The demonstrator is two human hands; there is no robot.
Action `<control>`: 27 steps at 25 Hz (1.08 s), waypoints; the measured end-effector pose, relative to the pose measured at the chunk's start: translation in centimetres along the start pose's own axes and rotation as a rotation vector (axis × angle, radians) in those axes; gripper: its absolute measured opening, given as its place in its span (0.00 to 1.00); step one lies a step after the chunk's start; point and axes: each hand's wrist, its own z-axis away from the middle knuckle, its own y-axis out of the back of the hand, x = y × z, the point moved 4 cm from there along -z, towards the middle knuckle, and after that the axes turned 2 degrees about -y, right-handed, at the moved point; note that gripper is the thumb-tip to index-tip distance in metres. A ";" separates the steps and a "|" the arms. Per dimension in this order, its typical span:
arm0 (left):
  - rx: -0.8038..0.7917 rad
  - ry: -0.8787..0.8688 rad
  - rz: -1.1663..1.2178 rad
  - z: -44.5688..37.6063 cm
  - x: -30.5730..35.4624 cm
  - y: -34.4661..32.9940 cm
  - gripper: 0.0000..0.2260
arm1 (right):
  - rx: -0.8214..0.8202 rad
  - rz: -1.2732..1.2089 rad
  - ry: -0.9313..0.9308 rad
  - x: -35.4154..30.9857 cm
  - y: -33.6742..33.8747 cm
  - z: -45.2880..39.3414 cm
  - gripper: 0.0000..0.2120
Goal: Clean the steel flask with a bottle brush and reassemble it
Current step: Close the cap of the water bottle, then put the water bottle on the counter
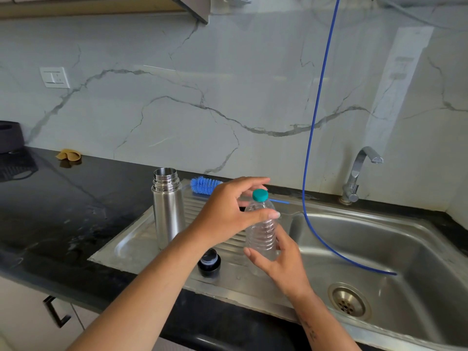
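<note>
The open steel flask (168, 211) stands upright on the sink's ribbed drainboard (138, 240). Its black lid (209, 263) lies in front of it on the drainboard. A blue bottle brush (203, 184) lies behind the flask along the back rim. Over the drainboard I hold a clear plastic bottle (262, 234) with a teal cap (260, 195). My right hand (281, 264) grips the bottle's lower body. My left hand (225, 214) curls round its top, with the thumb across the shoulder and the fingers arched behind the cap.
The steel sink basin (379, 239) with its drain (348, 302) lies to the right. A thin blue hose (314, 122) hangs into it. The tap (359, 171) stands at the back. On the black counter (63, 198) are a yellow cloth (68, 155) and a dark appliance (10, 138).
</note>
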 end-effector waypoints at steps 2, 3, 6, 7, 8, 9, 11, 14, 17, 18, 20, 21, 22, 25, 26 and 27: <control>0.016 0.098 -0.032 1.0 -0.9 -0.6 0.33 | 0.014 -0.002 0.014 -0.3 0.1 0.0 0.26; 0.017 0.133 -0.042 1.6 -1.3 -1.0 0.32 | 0.019 0.005 0.027 -0.5 0.0 0.0 0.28; 0.063 0.176 -0.022 3.3 -1.3 -1.7 0.29 | 0.002 -0.004 0.064 -0.7 -0.1 0.1 0.36; 0.100 0.173 -0.019 3.9 -0.9 -1.2 0.28 | -0.016 -0.014 0.061 -0.5 -0.2 0.1 0.39; 0.136 0.167 -0.024 4.4 -0.3 -0.5 0.27 | -0.041 -0.018 0.070 -0.2 -0.1 0.2 0.41; 0.171 0.166 -0.036 5.2 0.4 0.7 0.27 | -0.068 -0.020 0.091 0.0 -0.3 0.4 0.41; 0.248 0.176 -0.029 6.7 1.8 3.9 0.29 | -0.089 -0.007 0.130 0.4 -0.4 0.7 0.35; 0.355 0.218 -0.060 9.7 2.8 9.2 0.30 | -0.073 0.037 0.043 0.7 -0.7 0.5 0.21; 0.499 0.317 -0.258 12.4 1.8 14.6 0.30 | -0.048 0.203 -0.006 1.1 -1.2 0.1 0.10; 0.543 0.364 -0.328 12.8 0.9 16.3 0.30 | -0.038 0.269 0.011 1.4 -1.3 0.0 0.06; 0.609 0.454 -0.465 13.2 -1.9 19.6 0.32 | -0.043 0.335 0.030 2.0 -1.5 -0.2 0.04; 0.634 0.494 -0.512 13.1 -3.5 21.0 0.34 | -0.049 0.349 0.029 2.3 -1.7 -0.2 0.06; 0.653 0.530 -0.541 12.8 -5.2 22.1 0.35 | -0.054 0.359 0.019 2.5 -1.7 -0.2 0.07; 0.694 0.589 -0.549 11.5 -9.5 24.0 0.34 | -0.061 0.361 0.014 2.6 -1.6 -0.2 0.08; 0.707 0.597 -0.543 11.1 -10.6 24.4 0.33 | -0.062 0.360 0.014 2.7 -1.6 -0.1 0.08; 0.719 0.604 -0.539 10.7 -11.5 24.8 0.33 | -0.061 0.363 0.013 2.7 -1.6 -0.2 0.08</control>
